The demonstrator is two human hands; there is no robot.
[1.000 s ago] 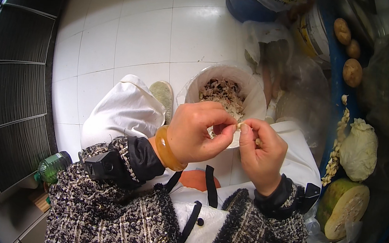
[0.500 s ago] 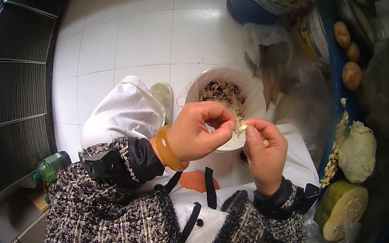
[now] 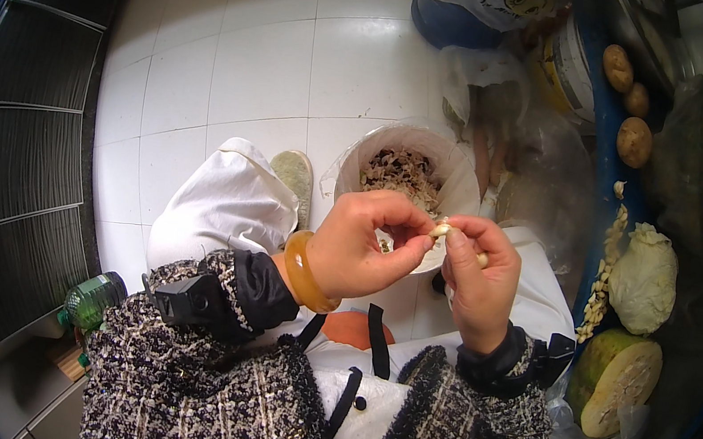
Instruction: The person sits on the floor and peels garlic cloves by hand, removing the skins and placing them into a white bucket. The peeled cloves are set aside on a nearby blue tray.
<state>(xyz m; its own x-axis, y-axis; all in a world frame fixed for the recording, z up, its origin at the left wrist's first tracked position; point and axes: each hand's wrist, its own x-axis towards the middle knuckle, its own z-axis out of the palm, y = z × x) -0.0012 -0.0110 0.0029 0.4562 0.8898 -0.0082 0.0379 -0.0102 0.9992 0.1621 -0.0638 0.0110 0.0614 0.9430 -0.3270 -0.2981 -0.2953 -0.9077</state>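
Observation:
A pale garlic clove (image 3: 440, 230) is pinched between the fingertips of both hands, above the near rim of a lined bin (image 3: 460, 165). My left hand (image 3: 366, 244), with an amber bangle (image 3: 308, 274) on its wrist, is closed, thumb and forefinger at the clove's left end. On the other end, my right hand (image 3: 484, 279) grips with thumb and forefinger. A second pale piece (image 3: 481, 260), which looks like another clove, pokes out beside the right thumb. Dry garlic skins (image 3: 403, 175) fill the bin's bottom.
Along a blue-edged surface on the right lie a row of garlic cloves (image 3: 603, 277), a pale cabbage (image 3: 644, 279), a cut winter melon (image 3: 614, 382) and potatoes (image 3: 634, 142). Clear plastic bags (image 3: 544, 188) stand beyond the bin. A green bottle (image 3: 95, 300) is at the left.
My left fingertips have shifted slightly right and down, onto the clove. More of the clove's smooth pale surface shows. My right hand has barely moved.

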